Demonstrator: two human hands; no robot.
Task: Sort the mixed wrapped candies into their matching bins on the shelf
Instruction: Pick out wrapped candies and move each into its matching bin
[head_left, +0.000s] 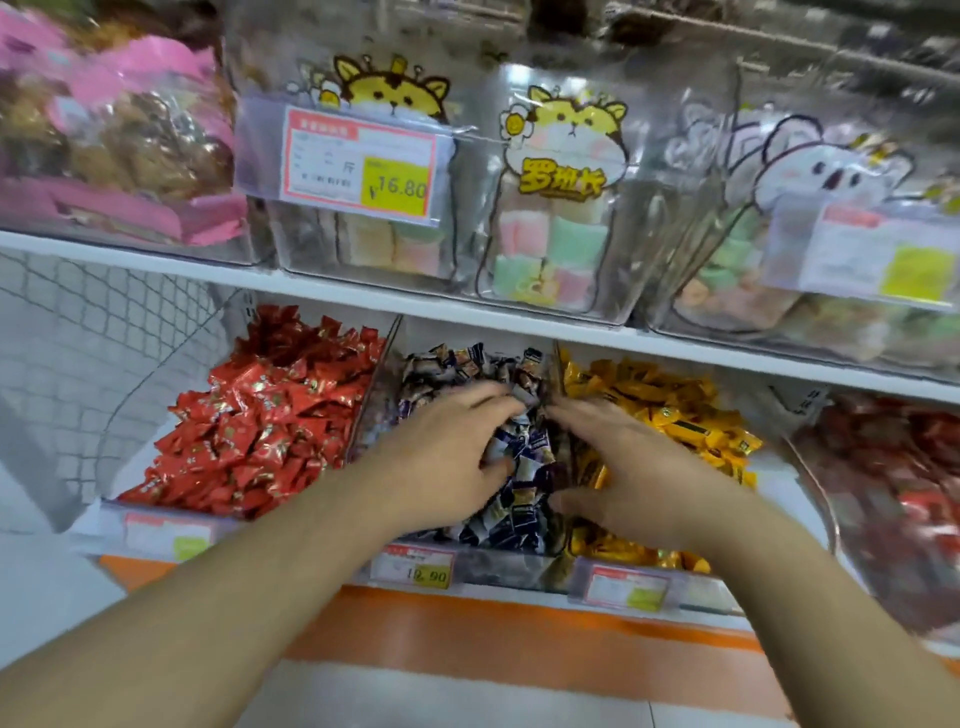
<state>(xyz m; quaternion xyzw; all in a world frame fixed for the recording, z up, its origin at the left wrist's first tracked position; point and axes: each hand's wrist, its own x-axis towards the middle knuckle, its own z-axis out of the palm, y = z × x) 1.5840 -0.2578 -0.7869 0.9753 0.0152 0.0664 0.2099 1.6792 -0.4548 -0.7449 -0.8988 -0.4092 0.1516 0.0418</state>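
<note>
On the lower shelf, clear bins stand side by side. The left one holds red wrapped candies (260, 421), the middle one dark blue and white candies (519, 467), and to its right lie yellow-orange candies (675, 410). My left hand (447, 457) rests on the blue and white pile with fingers spread and reaching inward. My right hand (634, 467) lies over the divider between the middle and yellow bins, fingers extended toward the left hand. Whether either hand pinches a candy is hidden by blur and by the hands themselves.
A further bin of dark red candies (893, 483) is at the far right. Price tags (413, 566) hang on the bin fronts. The upper shelf (363, 299) carries clear bins of marshmallow packs (550, 244) and pink bags (130, 135). A wire mesh panel (78, 338) stands at left.
</note>
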